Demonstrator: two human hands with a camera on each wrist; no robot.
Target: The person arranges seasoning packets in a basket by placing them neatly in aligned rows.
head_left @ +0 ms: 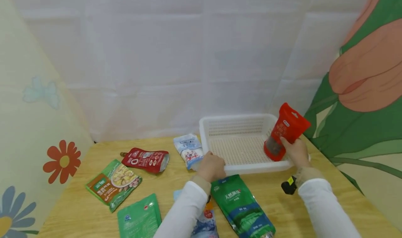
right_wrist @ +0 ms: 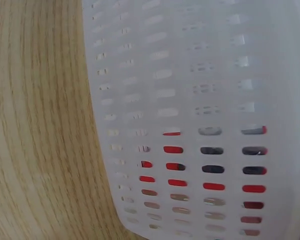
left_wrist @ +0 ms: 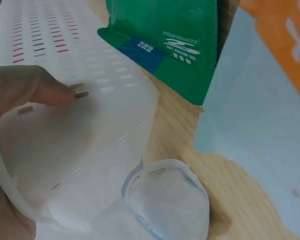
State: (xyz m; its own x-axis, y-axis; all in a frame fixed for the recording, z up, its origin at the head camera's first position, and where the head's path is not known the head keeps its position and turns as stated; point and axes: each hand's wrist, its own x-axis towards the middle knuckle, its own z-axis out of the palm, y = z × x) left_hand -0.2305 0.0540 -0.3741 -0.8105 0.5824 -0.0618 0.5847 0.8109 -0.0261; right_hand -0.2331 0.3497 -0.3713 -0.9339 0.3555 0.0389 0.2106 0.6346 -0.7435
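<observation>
In the head view a white plastic basket (head_left: 251, 168) stands at the back right of the table. My right hand (head_left: 297, 152) holds a red pouch (head_left: 289, 124) with a clear window, upright and slightly tilted, inside the basket's right end. Red also shows through the basket's slots (right_wrist: 175, 166) in the right wrist view, where that hand is out of sight. At the near left corner, my left hand (head_left: 211, 165) grips the basket rim. Its thumb (left_wrist: 45, 90) presses the outer wall in the left wrist view. A green pouch (head_left: 242, 206) lies just in front of the basket.
Left of the basket lies a blue-white bag (head_left: 189, 150). Farther left are a dark red spouted pouch (head_left: 146, 159), a green-brown food packet (head_left: 113, 184) and a green bag (head_left: 139, 217). A blue packet (head_left: 205, 225) is partly hidden by my left arm. A white cloth backdrop (head_left: 157, 63) hangs behind.
</observation>
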